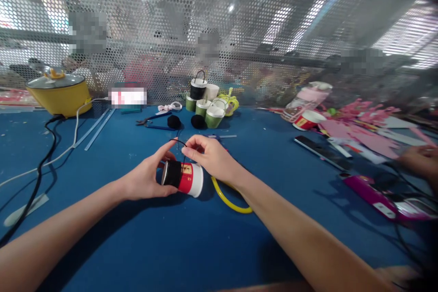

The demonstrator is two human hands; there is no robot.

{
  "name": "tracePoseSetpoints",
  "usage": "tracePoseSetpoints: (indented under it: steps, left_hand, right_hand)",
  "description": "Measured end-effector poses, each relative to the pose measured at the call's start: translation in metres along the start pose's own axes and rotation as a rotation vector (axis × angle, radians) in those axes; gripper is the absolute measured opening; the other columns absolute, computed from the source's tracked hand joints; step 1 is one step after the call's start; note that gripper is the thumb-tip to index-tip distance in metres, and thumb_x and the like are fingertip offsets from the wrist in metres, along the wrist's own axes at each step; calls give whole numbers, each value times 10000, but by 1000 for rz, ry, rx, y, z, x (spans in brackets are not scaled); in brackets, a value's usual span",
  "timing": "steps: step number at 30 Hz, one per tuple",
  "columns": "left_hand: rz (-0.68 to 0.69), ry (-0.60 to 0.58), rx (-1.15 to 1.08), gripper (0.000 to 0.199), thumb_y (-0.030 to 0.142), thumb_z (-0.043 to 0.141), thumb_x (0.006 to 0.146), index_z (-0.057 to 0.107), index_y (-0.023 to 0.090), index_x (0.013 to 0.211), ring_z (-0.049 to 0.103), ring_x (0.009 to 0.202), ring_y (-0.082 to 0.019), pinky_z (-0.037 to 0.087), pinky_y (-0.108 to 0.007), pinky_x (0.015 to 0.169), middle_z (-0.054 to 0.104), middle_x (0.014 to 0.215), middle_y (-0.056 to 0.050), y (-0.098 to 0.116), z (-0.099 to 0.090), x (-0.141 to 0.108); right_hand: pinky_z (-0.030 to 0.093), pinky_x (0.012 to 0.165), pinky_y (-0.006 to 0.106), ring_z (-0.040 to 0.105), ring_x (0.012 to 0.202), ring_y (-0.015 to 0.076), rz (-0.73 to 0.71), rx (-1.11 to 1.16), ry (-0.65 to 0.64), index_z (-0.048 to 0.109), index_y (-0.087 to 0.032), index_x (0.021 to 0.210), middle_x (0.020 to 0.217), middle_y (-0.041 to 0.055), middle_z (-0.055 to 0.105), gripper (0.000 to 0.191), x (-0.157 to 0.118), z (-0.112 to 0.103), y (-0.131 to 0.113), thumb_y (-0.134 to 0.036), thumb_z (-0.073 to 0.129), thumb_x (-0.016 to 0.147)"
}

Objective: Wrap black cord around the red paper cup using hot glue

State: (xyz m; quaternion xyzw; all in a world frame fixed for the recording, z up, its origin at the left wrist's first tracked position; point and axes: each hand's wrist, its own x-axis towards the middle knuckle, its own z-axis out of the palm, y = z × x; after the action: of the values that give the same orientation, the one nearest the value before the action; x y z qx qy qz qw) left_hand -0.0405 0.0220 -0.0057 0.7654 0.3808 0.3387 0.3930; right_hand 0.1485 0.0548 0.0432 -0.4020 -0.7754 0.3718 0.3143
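My left hand [150, 175] grips a paper cup [195, 180] lying on its side, its fingers around the end wrapped in black yarn. The rest of the cup is red and white. Just above it, my right hand [201, 153] pinches a strand of black yarn [184, 159] that runs to the wrapped band. A black yarn ball [174, 122] sits behind the hands, and a second dark ball [198, 122] lies beside it. Under my right wrist is a yellow ring-shaped tube [227, 203], partly hidden by the forearm.
Small wrapped cups [215, 116] cluster at the back, near pliers [150, 123]. A yellow pot [59, 96] and cables stand left. To the right are a phone [321, 153], pink scraps [359, 137], a purple package [371, 196] and another person's hand [419, 162]. A perforated metal screen [239, 32] closes the back.
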Motion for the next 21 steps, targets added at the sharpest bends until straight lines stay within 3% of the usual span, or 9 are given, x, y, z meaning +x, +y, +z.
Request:
tracePoseSetpoints:
  steps: [17,21]
  left_hand:
    - [188,19,272,935,159,658,694,101,276,1436,490,1153,-278,398,-483,997,515,1247,-111,2,-1,-2]
    - [148,-9,232,978,244,717,679,100,277,1437,469,1179,-294,386,-485,1006,483,1272,-121,3,-3,-1]
  right_hand:
    - [372,629,287,467,664,135,59,-181,-68,408,-204,722,702,-12,492,175,1,13,14,-271,426,882]
    - [375,656,298,474,687,142,24,-246,-35,395,-209,725,723,-8,490,160,-1,15,13,-242,428,878]
